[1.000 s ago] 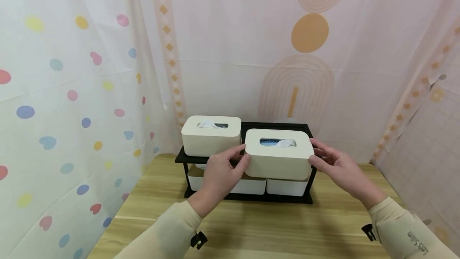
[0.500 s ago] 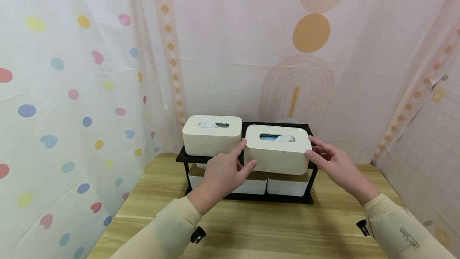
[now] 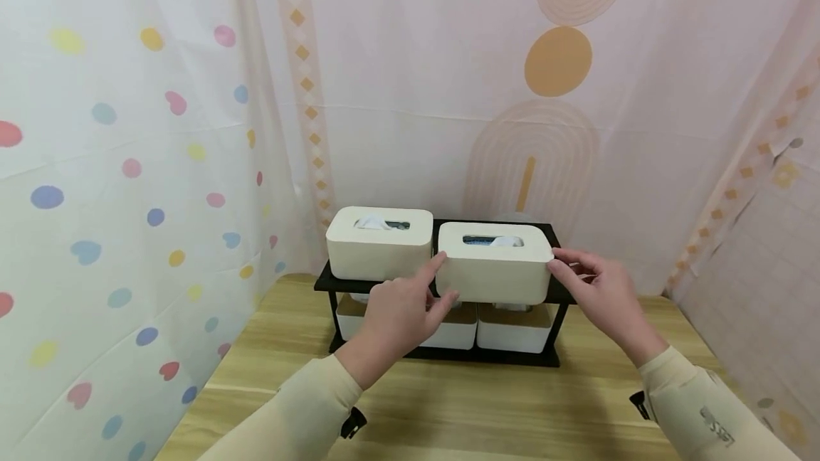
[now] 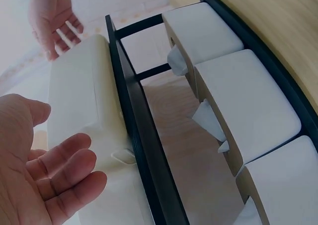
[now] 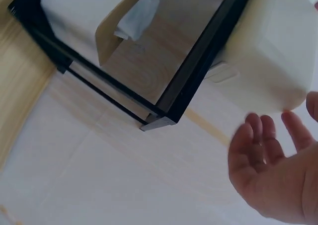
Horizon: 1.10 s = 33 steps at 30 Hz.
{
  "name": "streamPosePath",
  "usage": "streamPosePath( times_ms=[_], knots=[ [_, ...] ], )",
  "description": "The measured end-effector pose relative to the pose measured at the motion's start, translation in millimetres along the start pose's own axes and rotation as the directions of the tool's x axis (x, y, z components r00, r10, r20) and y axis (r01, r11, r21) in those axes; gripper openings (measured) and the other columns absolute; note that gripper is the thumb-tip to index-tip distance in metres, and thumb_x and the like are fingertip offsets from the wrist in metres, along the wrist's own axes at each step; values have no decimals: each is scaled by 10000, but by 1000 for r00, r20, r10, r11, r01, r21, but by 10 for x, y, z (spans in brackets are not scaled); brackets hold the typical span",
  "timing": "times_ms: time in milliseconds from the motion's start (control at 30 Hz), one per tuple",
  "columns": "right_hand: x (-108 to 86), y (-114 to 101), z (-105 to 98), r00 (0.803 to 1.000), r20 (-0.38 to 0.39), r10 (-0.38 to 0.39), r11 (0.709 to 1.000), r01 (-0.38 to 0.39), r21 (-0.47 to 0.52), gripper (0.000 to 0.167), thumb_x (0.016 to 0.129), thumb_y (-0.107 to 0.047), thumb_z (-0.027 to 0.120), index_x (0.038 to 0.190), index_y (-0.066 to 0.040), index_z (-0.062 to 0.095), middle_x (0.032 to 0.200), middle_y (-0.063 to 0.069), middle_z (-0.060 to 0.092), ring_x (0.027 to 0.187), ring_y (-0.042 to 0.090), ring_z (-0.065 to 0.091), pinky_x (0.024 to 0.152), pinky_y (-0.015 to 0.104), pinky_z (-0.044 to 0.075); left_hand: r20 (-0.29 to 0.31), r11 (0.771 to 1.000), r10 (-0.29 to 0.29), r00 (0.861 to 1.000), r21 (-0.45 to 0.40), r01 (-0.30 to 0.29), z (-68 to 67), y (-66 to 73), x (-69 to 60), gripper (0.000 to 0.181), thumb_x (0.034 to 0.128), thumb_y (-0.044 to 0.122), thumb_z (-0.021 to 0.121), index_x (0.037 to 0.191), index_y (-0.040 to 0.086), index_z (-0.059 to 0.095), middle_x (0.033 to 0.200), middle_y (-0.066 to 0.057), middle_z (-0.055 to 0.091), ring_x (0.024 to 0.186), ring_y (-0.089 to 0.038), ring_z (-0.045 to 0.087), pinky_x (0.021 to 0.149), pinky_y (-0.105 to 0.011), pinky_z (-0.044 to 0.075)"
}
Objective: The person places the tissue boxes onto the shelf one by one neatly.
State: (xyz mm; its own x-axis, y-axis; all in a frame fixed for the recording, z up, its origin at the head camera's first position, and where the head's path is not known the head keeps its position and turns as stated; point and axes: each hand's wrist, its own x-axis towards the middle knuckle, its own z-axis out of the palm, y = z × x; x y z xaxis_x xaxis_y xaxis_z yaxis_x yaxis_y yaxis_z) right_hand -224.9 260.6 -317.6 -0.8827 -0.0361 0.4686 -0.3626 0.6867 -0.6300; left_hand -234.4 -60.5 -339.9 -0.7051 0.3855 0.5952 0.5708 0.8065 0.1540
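In the head view a cream tissue box [image 3: 496, 279] rests on the right part of the black rack's top shelf [image 3: 359, 285], its front edge near the shelf's front edge. White tissue [image 3: 507, 241] shows in its oval slot. My left hand [image 3: 397, 315] has its index fingertip at the box's front left corner, thumb apart from it; the left wrist view shows the fingers [image 4: 74, 160] loosely bent. My right hand [image 3: 602, 297] touches the right end with thumb and index finger. In the right wrist view the other fingers [image 5: 243, 140] stand off the box.
A second cream tissue box [image 3: 379, 255] stands on the shelf's left part. Below are several white boxes [image 4: 243, 101] with brown tops and tissue poking out. The rack stands on a wooden table [image 3: 500, 404], with a patterned curtain [image 3: 410, 77] behind and a dotted one [image 3: 128, 233] at left.
The right tissue box has moved back and settled onto the shelf, more of the lower boxes showing. My left thumb has come off it. My right hand has shifted slightly left.
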Motion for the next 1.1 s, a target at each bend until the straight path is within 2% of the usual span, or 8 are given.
streamPosePath(
  times_ms=[67, 133, 267, 333, 400, 767, 933, 1100],
  knots=[
    [-34, -3, 21, 995, -67, -76, 996, 73, -41, 341, 1045, -312, 720, 1318, -114, 773, 1091, 93, 794, 893, -46, 645, 768, 107, 524, -52, 998, 48, 997, 52, -45, 8, 6, -27, 610, 1015, 452, 720, 1507, 113, 597, 610, 121, 666, 411, -27, 429, 398, -184, 218],
    [-57, -9, 36, 985, -103, -137, 988, 128, -85, 319, 1035, -277, 736, 1305, -115, 782, 1077, 80, 800, 912, -3, 661, 789, 94, 526, -81, 995, 70, 994, 80, -64, 7, 10, -31, 614, 1007, 462, 728, 1497, 114, 606, 580, 129, 634, 396, -34, 400, 406, -182, 187],
    [-80, -10, 47, 975, -93, -200, 972, 186, -142, 368, 1034, -258, 737, 1373, -113, 742, 1238, 151, 787, 1109, 282, 742, 852, 355, 655, -68, 995, 58, 996, 81, -53, -8, 12, -14, 631, 1006, 471, 726, 1506, 111, 587, 550, 116, 589, 390, -48, 361, 410, -194, 175],
    [-87, -7, 47, 977, -66, -203, 970, 191, -148, 407, 1039, -258, 730, 1417, -108, 708, 1327, 196, 749, 1205, 400, 717, 876, 526, 645, -41, 997, 44, 998, 68, -41, -19, 7, -6, 645, 1011, 471, 721, 1519, 104, 567, 556, 108, 590, 394, -49, 359, 406, -197, 183],
    [-86, -3, 54, 980, -42, -196, 971, 188, -150, 438, 1047, -266, 719, 1451, -102, 679, 1370, 219, 723, 1258, 451, 684, 896, 593, 621, -18, 998, 30, 999, 61, -29, -22, -7, 5, 651, 1017, 466, 715, 1530, 101, 549, 566, 101, 596, 399, -51, 361, 402, -199, 192],
    [7, 53, 139, 973, -33, -227, 943, 211, -258, 472, 1051, -285, 706, 1468, -72, 655, 1333, 263, 728, 1224, 475, 694, 978, 645, 561, 36, 997, -31, 999, 65, 28, -12, -58, 94, 651, 1025, 455, 707, 1546, 113, 522, 506, 85, 494, 382, -89, 348, 390, -231, 214],
    [55, 45, 145, 977, -11, -213, 943, 202, -263, 503, 1052, -309, 704, 1484, -61, 636, 1368, 264, 708, 1254, 480, 680, 1013, 648, 548, 46, 995, -49, 998, 92, 44, 10, -75, 130, 666, 1024, 472, 702, 1556, 120, 511, 468, 63, 384, 383, -116, 315, 395, -249, 207],
    [93, 32, 146, 983, 28, -180, 947, 181, -264, 539, 1055, -335, 698, 1519, -77, 603, 1416, 274, 673, 1294, 488, 655, 1046, 655, 531, 76, 990, -81, 994, 120, 72, 23, -91, 158, 682, 1032, 502, 680, 1579, 142, 489, 457, 42, 367, 385, -138, 322, 395, -264, 220]
  ],
)
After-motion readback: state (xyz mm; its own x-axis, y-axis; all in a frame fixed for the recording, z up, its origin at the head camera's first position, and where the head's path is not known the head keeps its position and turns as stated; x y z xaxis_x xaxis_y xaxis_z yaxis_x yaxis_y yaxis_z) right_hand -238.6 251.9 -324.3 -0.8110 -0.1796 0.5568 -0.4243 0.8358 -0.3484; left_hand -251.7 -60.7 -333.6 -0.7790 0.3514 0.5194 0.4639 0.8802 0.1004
